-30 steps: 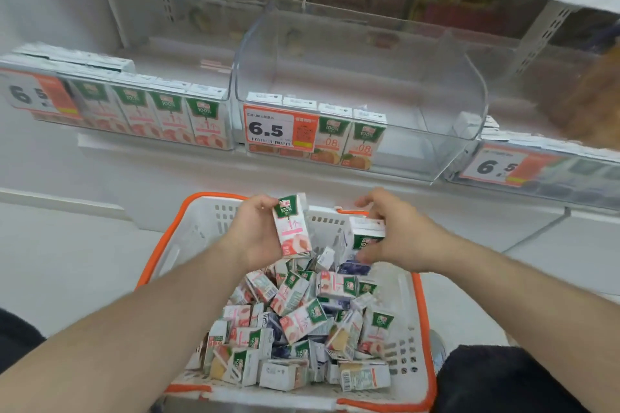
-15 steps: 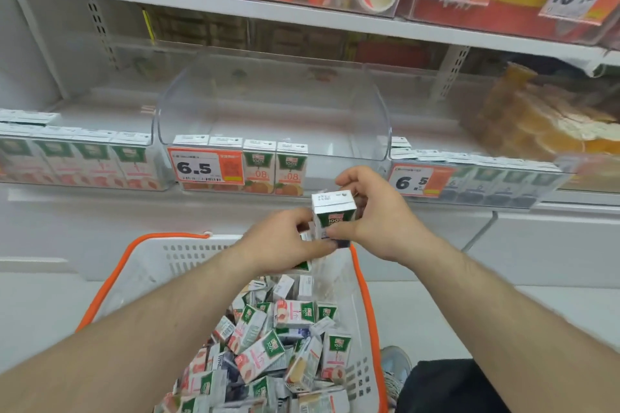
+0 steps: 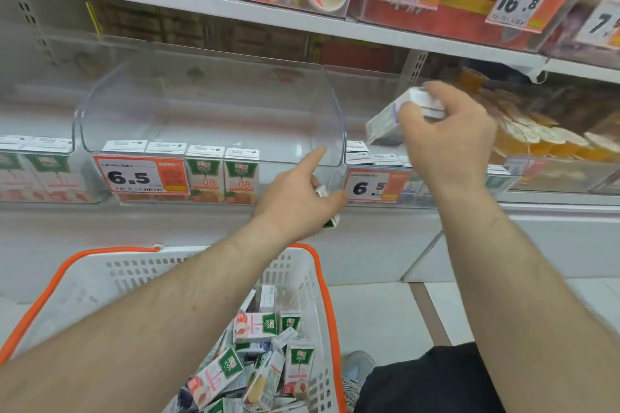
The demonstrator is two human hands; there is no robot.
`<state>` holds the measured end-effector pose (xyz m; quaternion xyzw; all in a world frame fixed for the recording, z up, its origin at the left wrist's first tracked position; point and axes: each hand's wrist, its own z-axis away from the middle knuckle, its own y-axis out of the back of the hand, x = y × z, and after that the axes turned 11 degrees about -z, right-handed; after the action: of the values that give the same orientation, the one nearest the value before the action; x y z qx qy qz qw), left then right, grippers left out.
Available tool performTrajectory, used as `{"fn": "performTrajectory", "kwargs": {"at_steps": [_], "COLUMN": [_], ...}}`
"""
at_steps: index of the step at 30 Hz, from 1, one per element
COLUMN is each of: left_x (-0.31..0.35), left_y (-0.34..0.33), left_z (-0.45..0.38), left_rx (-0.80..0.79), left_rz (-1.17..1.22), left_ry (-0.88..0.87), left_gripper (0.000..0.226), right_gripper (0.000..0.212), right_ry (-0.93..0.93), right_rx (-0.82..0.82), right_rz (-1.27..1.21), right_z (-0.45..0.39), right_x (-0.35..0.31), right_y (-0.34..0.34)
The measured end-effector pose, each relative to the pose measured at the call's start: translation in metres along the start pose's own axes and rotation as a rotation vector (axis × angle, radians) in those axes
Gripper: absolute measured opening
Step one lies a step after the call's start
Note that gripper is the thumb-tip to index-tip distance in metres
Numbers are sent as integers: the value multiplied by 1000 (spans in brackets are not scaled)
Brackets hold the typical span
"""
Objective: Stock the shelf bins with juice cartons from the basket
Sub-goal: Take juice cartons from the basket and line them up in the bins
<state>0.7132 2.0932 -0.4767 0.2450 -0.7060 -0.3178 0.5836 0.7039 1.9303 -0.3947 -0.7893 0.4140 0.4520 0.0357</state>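
Observation:
A white basket with an orange rim (image 3: 100,275) stands below, holding several small juice cartons (image 3: 258,355). My right hand (image 3: 446,141) is raised over the right shelf bin (image 3: 379,184) and grips a white and purple carton (image 3: 385,126), tilted. My left hand (image 3: 302,198) hovers in front of the clear middle bin (image 3: 208,104), index finger stretched out, the other fingers curled round a carton (image 3: 330,220) that is mostly hidden behind the palm. The middle bin holds a front row of green-topped cartons (image 3: 223,174).
A left bin (image 3: 37,171) is filled with pink and green cartons. Price tags read 6.5 (image 3: 134,178). The upper shelf (image 3: 235,13) overhangs the bins with other goods. Orange packs (image 3: 543,141) lie in the bin further right. White floor lies beside the basket.
Both hands rose from the basket toward the shelf. My right hand carried its carton up and right over the right bin; my left hand moved to the middle bin's front. The camera tilted up.

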Motion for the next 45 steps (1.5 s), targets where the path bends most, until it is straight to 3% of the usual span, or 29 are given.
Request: {"fn": "performTrajectory", "kwargs": {"at_steps": [4,9,12,20,24,30,33,35,37,39,40,42,43,45], "left_x": [8,8,7,5,5,3,0,-2,-2,-3,-4,-8,-10,-14], "left_y": [-15,-23,-23,-24,-24,-23,-15,-7,0,7,11,17,20,29], "left_z": [-11,-16,-19,-22,-24,-21,-12,-6,-3,0,1,6,8,12], "left_rx": [-75,-102,-92,-93,-99,-51,66,77,56,10,-5,5,22,25], "left_rz": [65,102,115,173,185,305,401,493,599,757,837,962,1014,1107], "left_ry": [44,79,85,77,93,104,129,186,299,436,490,560,575,572], "left_gripper": [82,77,73,69,66,59,42,28,32,41,43,48,49,51], "right_gripper": [53,47,31,29,54,90,97,96,77,45,32,15,12,24], "right_ry": [-124,-260,-332,-430,-474,-451,-389,-240,-20,169,182,39,-68,-176], "right_rx": [-104,-376,-494,-571,-603,-714,-680,-537,-262,-144,-211,-510,-705,-993], "right_rz": [203,408,441,469,427,604,731,768,672,363,184,-51,-80,-24], "right_z": [-37,-50,-54,-61,-61,-59,-51,-41,-32,-16,-6,14,22,37], "right_x": [39,66,71,68,64,63,64,59,44,21,7,-19,-28,-36], "right_y": [-10,-38,-50,-66,-65,-61,-63,-63,-61,-58,-57,-55,-55,-59]}}
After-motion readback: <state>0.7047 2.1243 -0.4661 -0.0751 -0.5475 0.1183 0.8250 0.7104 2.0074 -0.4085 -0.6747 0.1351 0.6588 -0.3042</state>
